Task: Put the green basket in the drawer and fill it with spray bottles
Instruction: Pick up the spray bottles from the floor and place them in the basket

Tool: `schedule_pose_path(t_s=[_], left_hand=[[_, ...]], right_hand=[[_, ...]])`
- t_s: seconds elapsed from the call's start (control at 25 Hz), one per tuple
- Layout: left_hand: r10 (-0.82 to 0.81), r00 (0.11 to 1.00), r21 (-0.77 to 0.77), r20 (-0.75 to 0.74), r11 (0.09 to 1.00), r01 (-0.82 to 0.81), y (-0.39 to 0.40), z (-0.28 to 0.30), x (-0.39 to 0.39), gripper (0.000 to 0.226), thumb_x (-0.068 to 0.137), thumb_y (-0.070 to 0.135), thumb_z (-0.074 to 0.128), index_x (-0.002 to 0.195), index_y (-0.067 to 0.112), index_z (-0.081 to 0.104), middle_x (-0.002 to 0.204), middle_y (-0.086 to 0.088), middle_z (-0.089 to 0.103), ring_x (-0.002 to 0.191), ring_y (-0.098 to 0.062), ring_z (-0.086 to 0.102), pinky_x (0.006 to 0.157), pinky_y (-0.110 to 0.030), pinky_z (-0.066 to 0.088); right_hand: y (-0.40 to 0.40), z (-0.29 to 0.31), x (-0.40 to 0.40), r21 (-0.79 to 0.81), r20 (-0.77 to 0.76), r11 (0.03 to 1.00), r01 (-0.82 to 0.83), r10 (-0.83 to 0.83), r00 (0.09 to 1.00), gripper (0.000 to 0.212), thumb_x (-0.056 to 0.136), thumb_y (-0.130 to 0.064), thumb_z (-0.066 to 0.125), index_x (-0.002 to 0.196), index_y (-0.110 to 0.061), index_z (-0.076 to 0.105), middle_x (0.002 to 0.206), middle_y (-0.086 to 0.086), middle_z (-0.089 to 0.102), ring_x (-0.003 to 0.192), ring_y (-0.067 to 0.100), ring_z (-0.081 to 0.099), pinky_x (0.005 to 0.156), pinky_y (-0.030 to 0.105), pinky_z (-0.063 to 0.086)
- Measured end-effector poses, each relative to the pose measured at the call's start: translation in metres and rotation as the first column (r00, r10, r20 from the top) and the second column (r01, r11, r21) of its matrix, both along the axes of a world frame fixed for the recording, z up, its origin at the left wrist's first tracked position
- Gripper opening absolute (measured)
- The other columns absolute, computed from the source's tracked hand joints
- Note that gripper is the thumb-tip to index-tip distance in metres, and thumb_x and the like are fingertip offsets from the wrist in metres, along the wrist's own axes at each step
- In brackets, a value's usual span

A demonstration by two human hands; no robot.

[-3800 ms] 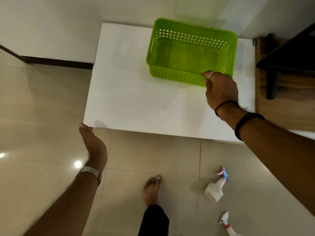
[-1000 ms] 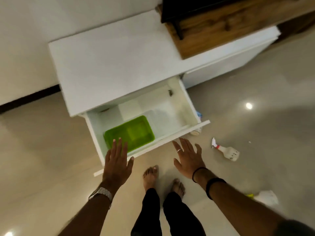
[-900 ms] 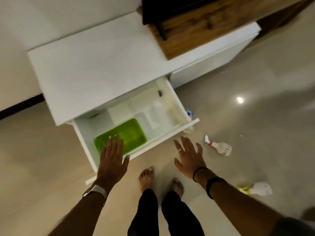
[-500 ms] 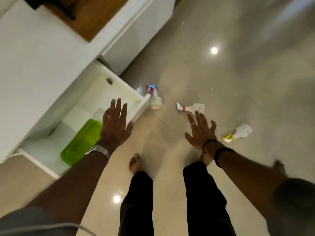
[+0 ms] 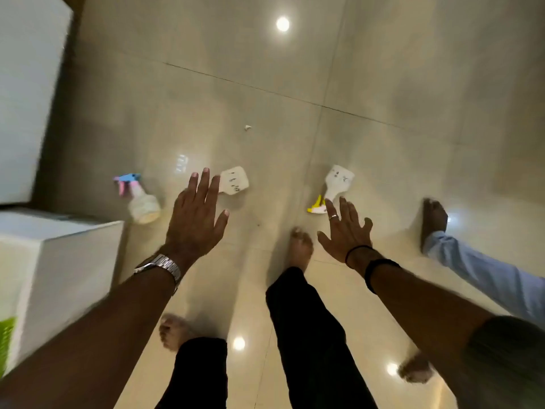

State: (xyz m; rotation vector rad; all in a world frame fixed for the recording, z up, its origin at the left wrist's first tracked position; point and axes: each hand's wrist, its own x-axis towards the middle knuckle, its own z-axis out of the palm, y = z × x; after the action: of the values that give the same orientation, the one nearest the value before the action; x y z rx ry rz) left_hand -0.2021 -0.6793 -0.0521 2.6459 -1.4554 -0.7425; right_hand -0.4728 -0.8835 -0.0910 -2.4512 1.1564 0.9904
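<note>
Three white spray bottles lie on the tiled floor. One with a blue and pink nozzle point(image 5: 141, 199) is at the left, near the open white drawer point(image 5: 67, 261). A second bottle point(image 5: 235, 180) is partly hidden behind my left hand point(image 5: 196, 218), which hovers over it with fingers spread and holds nothing. The third bottle, with a yellow nozzle point(image 5: 334, 187), lies just beyond my right hand point(image 5: 345, 231), also spread and holding nothing. A sliver of the green basket point(image 5: 6, 338) shows inside the drawer at the left edge.
The white cabinet point(image 5: 26, 84) stands at the upper left. My bare feet and black trouser legs point(image 5: 306, 320) are on the floor below my hands. Another person's bare foot and light blue trouser leg point(image 5: 460, 255) stand at the right. A small white scrap point(image 5: 247, 128) lies further off.
The view has swung right, from the drawer to the floor. Both hands have moved towards the bottles, the left now over the middle one, the right close to the yellow-nozzled one.
</note>
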Motion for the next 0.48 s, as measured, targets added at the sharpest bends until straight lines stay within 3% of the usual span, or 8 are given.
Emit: schedule_pose_path(t_s=[0.12, 0.28, 0.48], left_hand=[[-0.058, 0.997, 0.036, -0.050, 0.998, 0.060, -0.073, -0.051, -0.040, 0.077, 0.100, 0.042, 0.046, 0.165, 0.005, 0.024, 0.174, -0.019, 0.020, 0.162, -0.040, 0.021, 0.122, -0.054, 0.035], [-0.126, 0.986, 0.080, -0.113, 0.988, 0.135, -0.138, -0.126, -0.092, 0.080, 0.098, 0.049, 0.029, 0.166, 0.008, 0.021, 0.175, -0.018, 0.018, 0.163, -0.039, 0.020, 0.123, -0.052, 0.034], [-0.113, 0.978, 0.153, -0.174, 0.978, 0.140, -0.174, -0.197, -0.132, 0.080, 0.099, 0.048, 0.036, 0.167, 0.011, 0.017, 0.177, -0.014, 0.012, 0.164, -0.035, 0.015, 0.124, -0.052, 0.034]], right_hand=[[-0.048, -0.056, -0.038, 0.015, -0.020, 0.994, 0.109, -0.108, 0.994, 0.085, 0.091, -0.057, 0.045, 0.158, -0.028, 0.001, 0.166, 0.010, 0.002, 0.152, 0.029, 0.010, 0.107, 0.062, 0.027], [-0.080, -0.139, -0.056, 0.106, -0.045, 0.955, 0.276, -0.273, 0.961, 0.085, 0.091, -0.057, 0.046, 0.158, -0.029, 0.000, 0.167, 0.008, -0.001, 0.152, 0.028, 0.010, 0.110, 0.063, 0.023], [-0.081, -0.228, -0.047, 0.251, -0.049, 0.818, 0.518, -0.524, 0.850, 0.088, 0.089, -0.054, 0.053, 0.158, -0.023, 0.006, 0.164, 0.005, 0.012, 0.148, 0.026, 0.020, 0.109, 0.060, 0.026]])
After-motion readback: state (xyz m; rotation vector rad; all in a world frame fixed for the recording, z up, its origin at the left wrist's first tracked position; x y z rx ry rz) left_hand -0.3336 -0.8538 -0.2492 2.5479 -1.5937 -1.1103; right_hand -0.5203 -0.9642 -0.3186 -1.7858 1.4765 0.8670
